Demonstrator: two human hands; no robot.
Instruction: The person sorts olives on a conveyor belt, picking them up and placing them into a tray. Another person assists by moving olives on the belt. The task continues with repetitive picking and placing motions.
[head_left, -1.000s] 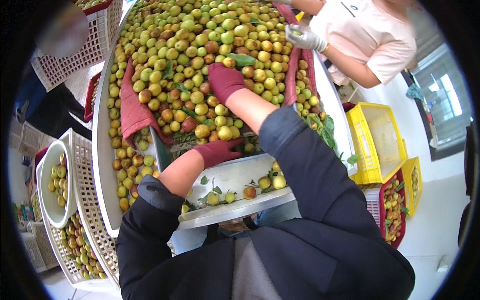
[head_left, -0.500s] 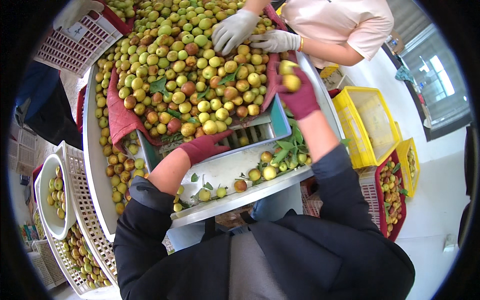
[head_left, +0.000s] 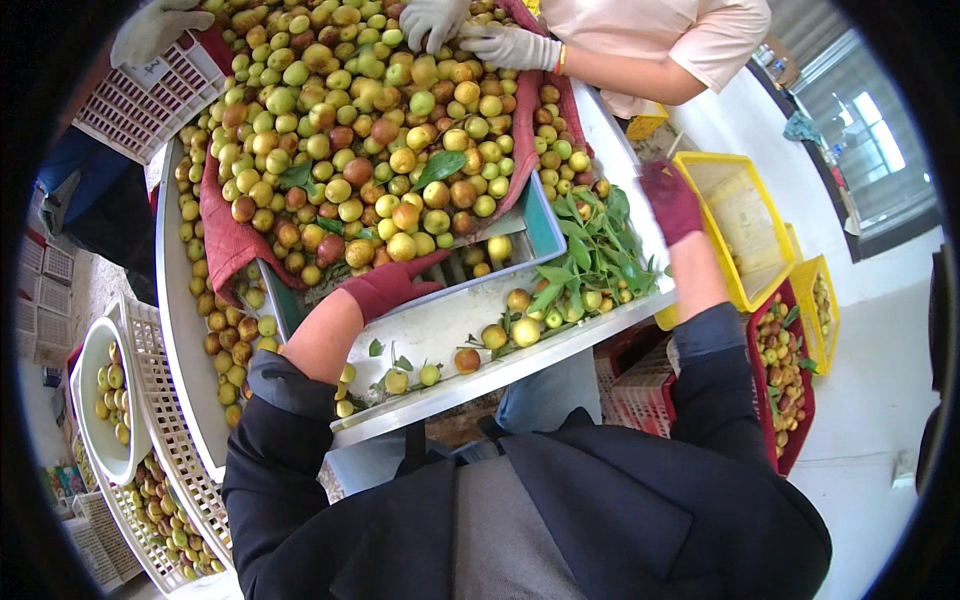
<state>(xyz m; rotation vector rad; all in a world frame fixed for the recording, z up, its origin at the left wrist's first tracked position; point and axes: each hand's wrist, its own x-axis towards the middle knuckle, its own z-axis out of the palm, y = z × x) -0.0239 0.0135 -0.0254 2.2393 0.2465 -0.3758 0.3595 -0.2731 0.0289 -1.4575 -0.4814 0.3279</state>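
A big heap of green, yellow and brown-red small fruits (head_left: 380, 130) lies on a red cloth (head_left: 225, 240) in a pale blue trough (head_left: 545, 225). My left hand (head_left: 390, 285), in a maroon glove, rests flat at the heap's near edge with its fingers touching the fruits. My right hand (head_left: 672, 200), also in a maroon glove, is stretched out to the right by the rim of a yellow crate (head_left: 745, 230), and I see no fruit in it. Loose fruits and a bunch of green leaves (head_left: 590, 250) lie on the white ledge (head_left: 440, 330) between my arms.
A person across the table works the heap with white-gloved hands (head_left: 510, 45). Another gloved hand (head_left: 150, 30) holds a white basket (head_left: 140, 95) at top left. A red crate of fruits (head_left: 785, 380) stands at the right. White baskets (head_left: 165, 430) and a bowl (head_left: 85, 400) of fruits stand at the left.
My right hand held a fruit over the trough's right end and has swung right to the yellow crate, now without it. My left hand stays at the heap's edge.
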